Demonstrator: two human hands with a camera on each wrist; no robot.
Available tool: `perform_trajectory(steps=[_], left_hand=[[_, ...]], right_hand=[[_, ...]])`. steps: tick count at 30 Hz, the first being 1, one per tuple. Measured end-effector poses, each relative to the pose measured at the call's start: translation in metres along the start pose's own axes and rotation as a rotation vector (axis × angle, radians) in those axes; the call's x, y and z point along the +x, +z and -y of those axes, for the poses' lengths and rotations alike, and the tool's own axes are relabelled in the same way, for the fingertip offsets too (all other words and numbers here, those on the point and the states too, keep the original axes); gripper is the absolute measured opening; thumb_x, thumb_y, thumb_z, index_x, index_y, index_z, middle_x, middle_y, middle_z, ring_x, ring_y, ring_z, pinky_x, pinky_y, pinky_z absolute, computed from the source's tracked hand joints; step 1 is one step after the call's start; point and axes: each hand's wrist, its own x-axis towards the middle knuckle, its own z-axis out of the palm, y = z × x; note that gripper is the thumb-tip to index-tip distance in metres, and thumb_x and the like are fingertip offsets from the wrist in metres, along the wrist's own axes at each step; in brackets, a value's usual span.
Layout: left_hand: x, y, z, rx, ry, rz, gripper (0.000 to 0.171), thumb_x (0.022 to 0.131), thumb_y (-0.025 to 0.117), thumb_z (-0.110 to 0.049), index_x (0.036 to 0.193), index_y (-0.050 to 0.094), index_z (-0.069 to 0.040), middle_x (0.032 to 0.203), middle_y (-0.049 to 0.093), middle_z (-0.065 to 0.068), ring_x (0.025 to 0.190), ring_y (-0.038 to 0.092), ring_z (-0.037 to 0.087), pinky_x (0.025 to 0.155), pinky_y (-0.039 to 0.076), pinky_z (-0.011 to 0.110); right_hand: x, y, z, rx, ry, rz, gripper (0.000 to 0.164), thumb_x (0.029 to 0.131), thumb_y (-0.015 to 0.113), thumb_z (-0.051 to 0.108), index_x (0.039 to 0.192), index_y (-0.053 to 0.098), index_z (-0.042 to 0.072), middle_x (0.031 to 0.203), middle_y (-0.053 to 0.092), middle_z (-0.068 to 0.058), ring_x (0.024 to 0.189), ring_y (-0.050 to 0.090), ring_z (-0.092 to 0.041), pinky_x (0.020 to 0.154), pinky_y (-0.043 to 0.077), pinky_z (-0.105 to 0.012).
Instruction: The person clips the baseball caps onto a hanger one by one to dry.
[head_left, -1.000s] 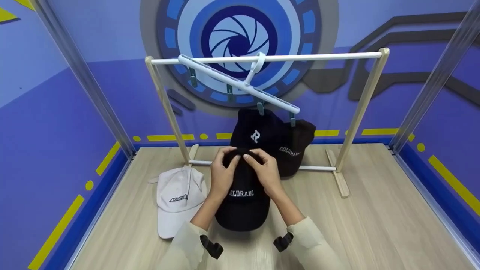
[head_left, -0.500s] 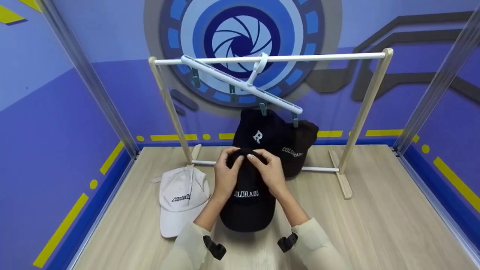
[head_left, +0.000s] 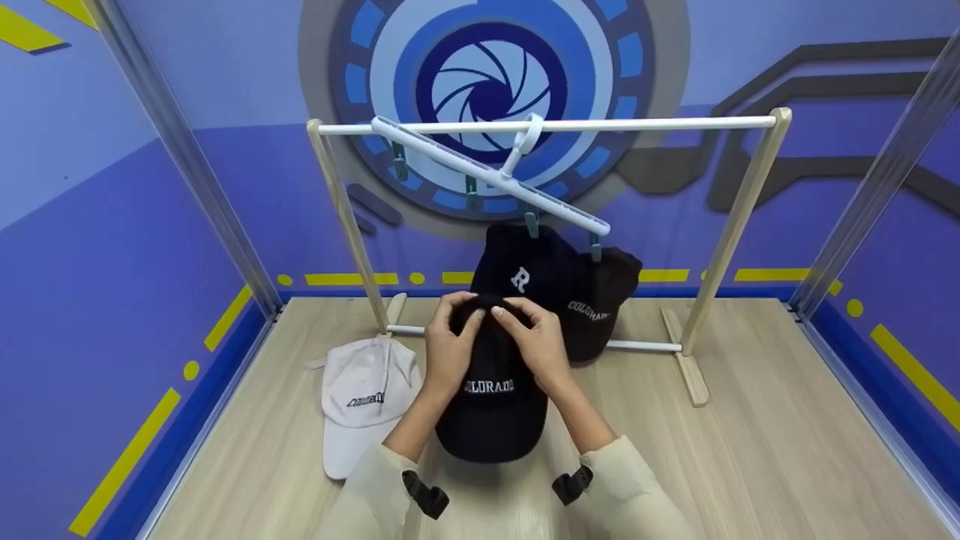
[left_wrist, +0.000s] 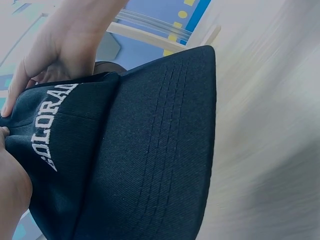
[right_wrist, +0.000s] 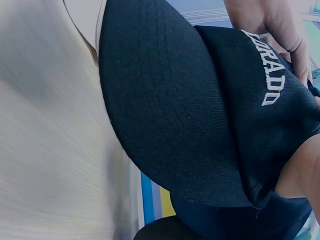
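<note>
Both hands hold a black baseball cap [head_left: 491,431] with white "COLORADO" lettering, its brim toward me and tilted down. My left hand [head_left: 450,349] pinches the left side of the crown's top between thumb and fingers. On the other side, my right hand [head_left: 541,349] pinches it the same way, the thumbs close together. Both wrist views show the brim apart from the tabletop. Behind it, a black cap [head_left: 517,255] with an "R" and a dark brown cap [head_left: 611,289] hang from clips on a white hanger [head_left: 495,178]. A white cap [head_left: 367,390] lies to the left.
The hanger hooks over the white rail [head_left: 660,124] of a wooden rack, slanting down to the right. Two clips on its left half, one a green clip [head_left: 400,161], hold nothing. The rack's right foot [head_left: 690,379] stands on the wooden tabletop [head_left: 780,457]. Blue-purple walls [head_left: 97,247] enclose the table.
The head view has shifted slightly, so the rack and white cap appear a little further right and lower. Both hands keep the same grip on the black cap.
</note>
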Motion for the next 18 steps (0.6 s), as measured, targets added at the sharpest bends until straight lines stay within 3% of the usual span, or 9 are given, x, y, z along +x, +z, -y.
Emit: perform_trajectory(steps=[13, 18], left_hand=[[-0.003, -0.001, 0.0, -0.01, 0.004, -0.006, 0.023, 0.087, 0.064, -0.001, 0.109, 0.06, 0.003, 0.11, 0.062, 0.017, 0.108, 0.057, 0.02, 0.096, 0.044, 0.034], [0.0, 0.005, -0.002, -0.013, 0.025, -0.001, 0.023, 0.088, 0.064, -0.002, 0.11, 0.059, 0.003, 0.109, 0.062, 0.014, 0.108, 0.057, 0.02, 0.096, 0.044, 0.035]], right_hand=[[-0.002, 0.001, 0.0, -0.012, -0.01, -0.005, 0.022, 0.088, 0.068, 0.021, 0.103, 0.071, 0.006, 0.103, 0.069, -0.006, 0.091, 0.063, -0.019, 0.077, 0.052, -0.03], [0.006, -0.004, -0.012, -0.01, -0.012, -0.036, 0.023, 0.086, 0.07, 0.026, 0.103, 0.071, 0.01, 0.104, 0.068, -0.006, 0.09, 0.063, -0.02, 0.076, 0.052, -0.03]])
